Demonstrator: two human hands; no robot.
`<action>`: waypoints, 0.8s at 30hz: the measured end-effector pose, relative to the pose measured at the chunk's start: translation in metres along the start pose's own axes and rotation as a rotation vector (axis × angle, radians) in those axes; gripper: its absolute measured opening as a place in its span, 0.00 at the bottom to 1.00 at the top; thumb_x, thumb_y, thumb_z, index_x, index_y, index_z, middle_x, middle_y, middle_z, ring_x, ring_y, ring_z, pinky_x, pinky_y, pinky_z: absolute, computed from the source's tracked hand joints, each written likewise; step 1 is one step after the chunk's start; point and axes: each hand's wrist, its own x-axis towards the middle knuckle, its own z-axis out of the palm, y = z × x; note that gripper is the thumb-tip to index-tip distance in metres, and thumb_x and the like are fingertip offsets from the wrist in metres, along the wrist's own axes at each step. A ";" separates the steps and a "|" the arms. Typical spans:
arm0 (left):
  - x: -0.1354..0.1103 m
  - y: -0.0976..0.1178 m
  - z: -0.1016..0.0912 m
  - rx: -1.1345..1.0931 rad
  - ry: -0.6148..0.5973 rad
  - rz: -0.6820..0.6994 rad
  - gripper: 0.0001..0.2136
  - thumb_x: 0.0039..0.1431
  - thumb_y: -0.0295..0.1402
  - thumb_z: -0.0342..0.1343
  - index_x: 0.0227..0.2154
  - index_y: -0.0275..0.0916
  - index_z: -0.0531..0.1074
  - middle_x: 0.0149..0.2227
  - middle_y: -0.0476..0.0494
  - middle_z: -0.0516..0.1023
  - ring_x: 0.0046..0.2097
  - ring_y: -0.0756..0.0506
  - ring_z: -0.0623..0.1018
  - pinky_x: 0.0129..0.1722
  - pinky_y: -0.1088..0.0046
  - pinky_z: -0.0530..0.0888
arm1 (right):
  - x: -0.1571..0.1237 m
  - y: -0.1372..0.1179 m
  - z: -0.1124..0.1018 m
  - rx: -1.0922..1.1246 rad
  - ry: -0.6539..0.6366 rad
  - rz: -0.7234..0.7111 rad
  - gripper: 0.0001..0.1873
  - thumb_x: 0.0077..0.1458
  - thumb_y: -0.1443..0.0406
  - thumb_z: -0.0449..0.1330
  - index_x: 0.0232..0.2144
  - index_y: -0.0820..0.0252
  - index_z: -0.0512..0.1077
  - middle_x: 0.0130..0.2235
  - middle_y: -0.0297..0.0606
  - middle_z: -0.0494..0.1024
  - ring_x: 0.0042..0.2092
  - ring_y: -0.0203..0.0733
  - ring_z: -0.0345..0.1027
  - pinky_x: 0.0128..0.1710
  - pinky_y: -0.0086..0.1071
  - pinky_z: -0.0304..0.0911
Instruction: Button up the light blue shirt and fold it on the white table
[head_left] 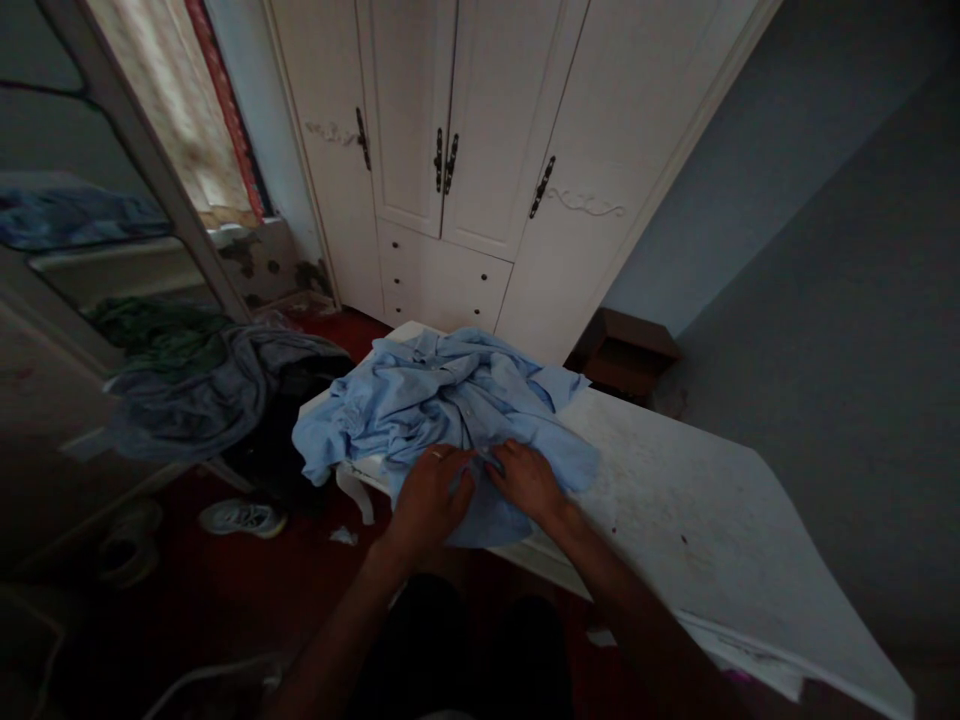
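Note:
A light blue button-up shirt (pixel 450 385) lies crumpled over the left end of a white table (pixel 697 490), with part of it hanging past the front edge. My left hand (pixel 435 490) is closed on the shirt near that edge, a ring showing on one finger. Close beside it, my right hand (pixel 525 478) pinches the same cloth, fingertips almost meeting those of the left. Folds and fingers hide exactly which part of the shirt lies between them.
Behind the table stands a white wardrobe (pixel 480 120) with dark handles. Grey and green clothes (pixel 202 370) are heaped at the left, beside a mirror (pixel 90 180). A sneaker (pixel 241 518) sits on the red floor. A brown box (pixel 630 350) is by the right wall.

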 end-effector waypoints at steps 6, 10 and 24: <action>0.013 0.008 0.049 -0.044 -0.140 -0.195 0.17 0.62 0.43 0.51 0.46 0.36 0.73 0.42 0.37 0.77 0.44 0.41 0.75 0.46 0.63 0.72 | 0.006 0.016 0.008 0.314 0.053 -0.009 0.11 0.58 0.65 0.53 0.27 0.61 0.73 0.29 0.38 0.74 0.33 0.39 0.67 0.35 0.30 0.59; 0.017 0.002 0.055 -0.155 -0.138 -0.295 0.21 0.59 0.50 0.53 0.44 0.37 0.73 0.39 0.40 0.78 0.40 0.42 0.76 0.42 0.66 0.71 | -0.003 0.030 0.016 0.896 0.161 0.073 0.18 0.58 0.56 0.53 0.22 0.60 0.69 0.22 0.30 0.65 0.26 0.34 0.59 0.27 0.27 0.55; 0.019 -0.016 0.071 -0.481 -0.194 -0.311 0.12 0.56 0.42 0.56 0.29 0.38 0.77 0.27 0.48 0.78 0.30 0.49 0.74 0.31 0.75 0.67 | -0.006 0.021 0.012 0.765 0.223 0.071 0.12 0.53 0.59 0.60 0.37 0.59 0.77 0.32 0.38 0.80 0.33 0.40 0.73 0.36 0.33 0.67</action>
